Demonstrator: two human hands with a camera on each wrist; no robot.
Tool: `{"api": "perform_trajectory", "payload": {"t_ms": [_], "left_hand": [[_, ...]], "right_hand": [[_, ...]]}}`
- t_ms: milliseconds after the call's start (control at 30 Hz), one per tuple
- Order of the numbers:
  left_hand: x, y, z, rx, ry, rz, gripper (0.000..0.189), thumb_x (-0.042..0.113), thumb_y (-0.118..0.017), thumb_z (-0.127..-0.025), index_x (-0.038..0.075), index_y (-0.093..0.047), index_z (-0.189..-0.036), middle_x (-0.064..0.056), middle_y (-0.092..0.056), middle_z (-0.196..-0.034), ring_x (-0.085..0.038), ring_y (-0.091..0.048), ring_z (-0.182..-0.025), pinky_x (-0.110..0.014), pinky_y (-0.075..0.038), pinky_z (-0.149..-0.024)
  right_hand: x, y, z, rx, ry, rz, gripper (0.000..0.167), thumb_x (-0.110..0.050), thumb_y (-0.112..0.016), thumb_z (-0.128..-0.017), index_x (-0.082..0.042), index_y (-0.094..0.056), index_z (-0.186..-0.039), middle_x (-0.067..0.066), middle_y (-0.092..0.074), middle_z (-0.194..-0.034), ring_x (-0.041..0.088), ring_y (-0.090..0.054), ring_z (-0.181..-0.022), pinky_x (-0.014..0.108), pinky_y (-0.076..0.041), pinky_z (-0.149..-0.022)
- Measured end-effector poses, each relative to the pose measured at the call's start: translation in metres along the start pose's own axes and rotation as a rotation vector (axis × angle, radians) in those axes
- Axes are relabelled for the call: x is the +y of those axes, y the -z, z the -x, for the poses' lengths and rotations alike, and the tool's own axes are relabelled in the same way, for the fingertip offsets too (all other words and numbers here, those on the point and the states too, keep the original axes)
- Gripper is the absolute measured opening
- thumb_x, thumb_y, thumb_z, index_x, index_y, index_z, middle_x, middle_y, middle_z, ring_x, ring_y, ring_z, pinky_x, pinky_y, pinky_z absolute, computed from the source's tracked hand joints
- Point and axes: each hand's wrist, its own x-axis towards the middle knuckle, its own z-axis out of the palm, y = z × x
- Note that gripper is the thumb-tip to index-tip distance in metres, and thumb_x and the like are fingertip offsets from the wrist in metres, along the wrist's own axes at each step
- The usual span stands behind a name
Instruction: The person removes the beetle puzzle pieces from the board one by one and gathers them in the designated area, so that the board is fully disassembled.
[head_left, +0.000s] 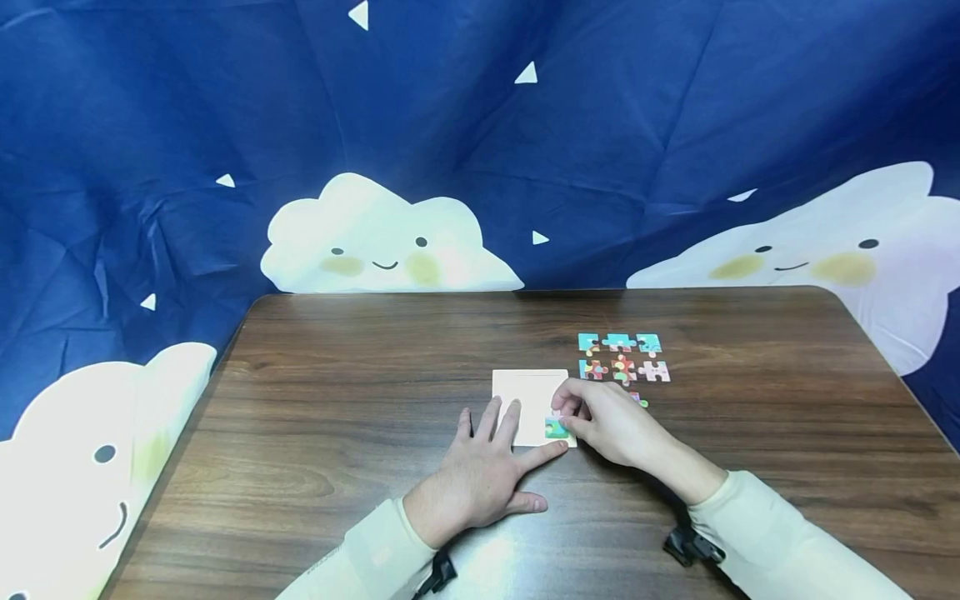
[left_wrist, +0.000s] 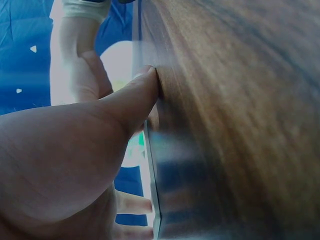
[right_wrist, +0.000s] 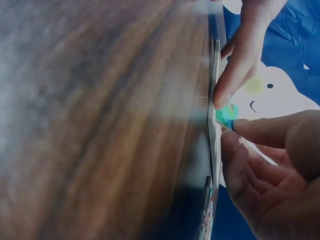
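A white square puzzle board (head_left: 527, 386) lies flat on the table. My left hand (head_left: 483, 471) rests over its front left part, fingers spread, with the index fingertip at the front edge and the thumb out over the wood. At the board's front right corner is a green puzzle piece (head_left: 556, 428), which shows standing slightly off the board in the right wrist view. My right hand (head_left: 611, 417) pinches this piece (right_wrist: 228, 116) between thumb and fingers. In the left wrist view, the left thumb (left_wrist: 135, 95) hides most of the board.
Several loose puzzle pieces (head_left: 619, 342) lie in rows on the wooden table (head_left: 360, 358), right of the board. One piece (head_left: 639, 399) is partly hidden behind the right hand. A blue cloth (head_left: 450, 100) with clouds hangs behind the table.
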Motion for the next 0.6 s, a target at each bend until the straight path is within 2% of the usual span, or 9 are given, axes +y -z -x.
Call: {"api": "perform_trajectory", "payload": {"t_ms": [367, 600], "left_hand": [[-0.0003, 0.0001, -0.0004, -0.007, -0.001, 0.019, 0.075, 0.083, -0.047, -0.096, 0.066, -0.020, -0.163, -0.016, -0.029, -0.177, -0.041, -0.029, -0.164, -0.069, -0.038, -0.121], [-0.0009, -0.0001, 0.0000, -0.002, -0.004, 0.033, 0.076, 0.083, -0.048, -0.095, 0.065, -0.020, -0.164, -0.017, -0.029, -0.177, -0.042, -0.029, -0.164, -0.070, -0.039, -0.121]], "right_hand": [[0.0001, 0.0005, 0.0030, 0.011, 0.000, -0.023, 0.012, -0.003, -0.072, -0.097, -0.014, -0.071, -0.102, -0.009, -0.066, -0.083, 0.002, -0.054, -0.069, 0.023, -0.046, -0.068], [0.0013, 0.0059, 0.0061, 0.055, 0.001, -0.008, 0.012, -0.005, -0.076, -0.097, -0.014, -0.072, -0.101, -0.009, -0.067, -0.083, 0.002, -0.056, -0.074, 0.024, -0.048, -0.070]]}}
